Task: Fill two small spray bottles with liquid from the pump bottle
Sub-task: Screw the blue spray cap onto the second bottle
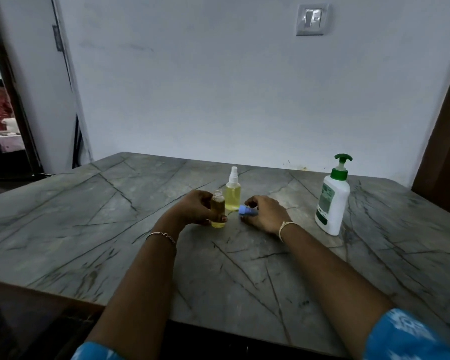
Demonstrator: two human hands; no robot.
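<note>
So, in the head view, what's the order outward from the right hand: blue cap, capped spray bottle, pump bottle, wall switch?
1. Blue cap, in the fingers of the right hand.
2. Capped spray bottle, just left.
3. Pump bottle, farther right.
4. Wall switch, high behind.

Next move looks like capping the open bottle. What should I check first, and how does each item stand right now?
1. The open bottle stands upright on the table, gripped by the left hand: ok.
2. Its neck is uncovered: ok.
3. Yellow liquid inside it: ok.
4. The blue cap is held by the right hand: ok.
5. Cap lined up over the neck: not ok, it sits low beside the bottle.
6. The white-topped spray bottle is capped and filled: ok.
</note>
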